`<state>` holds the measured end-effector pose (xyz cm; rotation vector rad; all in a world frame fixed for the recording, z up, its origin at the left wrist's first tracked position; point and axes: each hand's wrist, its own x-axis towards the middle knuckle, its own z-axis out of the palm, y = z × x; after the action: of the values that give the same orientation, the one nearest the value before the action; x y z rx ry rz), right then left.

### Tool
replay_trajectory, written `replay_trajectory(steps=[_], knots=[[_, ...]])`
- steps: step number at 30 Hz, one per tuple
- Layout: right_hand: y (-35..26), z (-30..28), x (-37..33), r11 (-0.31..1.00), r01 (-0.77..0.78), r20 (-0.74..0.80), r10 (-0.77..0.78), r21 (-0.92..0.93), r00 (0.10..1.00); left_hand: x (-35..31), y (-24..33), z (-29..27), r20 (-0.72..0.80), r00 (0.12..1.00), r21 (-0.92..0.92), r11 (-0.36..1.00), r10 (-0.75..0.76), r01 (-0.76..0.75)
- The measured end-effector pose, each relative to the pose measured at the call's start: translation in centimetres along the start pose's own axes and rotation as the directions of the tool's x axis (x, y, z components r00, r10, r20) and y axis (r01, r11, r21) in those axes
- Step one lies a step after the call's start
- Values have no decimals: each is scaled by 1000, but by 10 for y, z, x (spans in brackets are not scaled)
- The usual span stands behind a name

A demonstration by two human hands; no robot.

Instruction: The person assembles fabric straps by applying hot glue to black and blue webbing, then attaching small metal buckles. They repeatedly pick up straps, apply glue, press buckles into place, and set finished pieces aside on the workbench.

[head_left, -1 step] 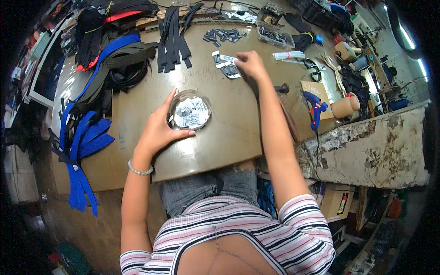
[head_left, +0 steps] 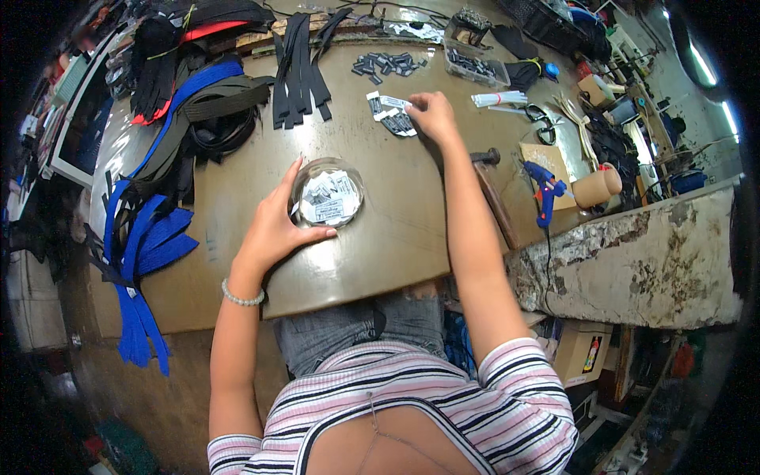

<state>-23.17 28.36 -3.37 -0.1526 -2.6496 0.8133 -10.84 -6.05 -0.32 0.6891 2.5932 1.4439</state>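
My left hand (head_left: 273, 226) curves round the left and near sides of a round clear container (head_left: 317, 168), its thumb along the near edge. Inside lie many small white printed labels (head_left: 331, 199). Farther off to the right, my right hand (head_left: 435, 120) has its fingers bent and its fingertips pinched at the right end of a white label. That label belongs to a small cluster of black-and-white labels (head_left: 388, 111) lying on the table. The exact grip of the fingertips is partly hidden by the hand.
Small dark pieces (head_left: 388, 65) lie beyond the labels, near a clear box (head_left: 475, 67). Black straps (head_left: 297, 75) and blue straps (head_left: 154, 237) spread at left. A hammer (head_left: 495, 198), glue gun (head_left: 545, 190) and tape roll (head_left: 595, 187) lie at right.
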Motion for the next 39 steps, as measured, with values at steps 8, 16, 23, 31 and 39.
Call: replay_trajectory(steps=[8,16,23,31,39], knots=[[24,9,7,889,-117,-32,147,444,989,9,-6,-8,-166,975,163,979,149,-122],[18,3,6,707,-94,17,115,701,993,11,-37,-38,-226,852,-671,709,-473,215],[36,12,6,667,-172,88,157,725,984,10,-70,-47,109,919,-978,-206,-380,31],[43,10,9,824,-114,52,102,555,993,6,-80,-53,-1,959,-943,-319,-283,-95],[47,14,8,807,-111,43,105,580,994,2,-78,-58,-42,966,-921,-366,-254,-136]])
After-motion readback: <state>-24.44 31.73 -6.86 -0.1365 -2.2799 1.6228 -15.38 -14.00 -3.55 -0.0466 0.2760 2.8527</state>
